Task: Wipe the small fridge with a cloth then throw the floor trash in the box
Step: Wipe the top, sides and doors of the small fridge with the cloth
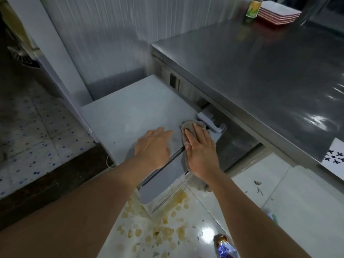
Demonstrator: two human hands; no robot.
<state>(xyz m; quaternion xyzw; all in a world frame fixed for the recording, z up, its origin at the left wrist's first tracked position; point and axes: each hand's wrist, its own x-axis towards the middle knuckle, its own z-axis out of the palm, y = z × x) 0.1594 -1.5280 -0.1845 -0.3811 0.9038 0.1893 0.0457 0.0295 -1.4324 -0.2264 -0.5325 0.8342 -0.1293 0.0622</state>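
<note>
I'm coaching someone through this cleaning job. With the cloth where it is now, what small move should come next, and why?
Probably sweep the right hand and the cloth leftward across the fridge top. The cloth sits pressed flat at the right front corner beside the hinge, and the left hand rests flat, so most of the top lies unwiped.

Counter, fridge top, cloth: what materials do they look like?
Counter: likely stainless steel, brushed grey with sharp light reflections. Fridge top: smooth matte white, painted metal or plastic, can't tell. Cloth under right hand: nubby grey-brown textile, probably terry or microfibre.
</note>
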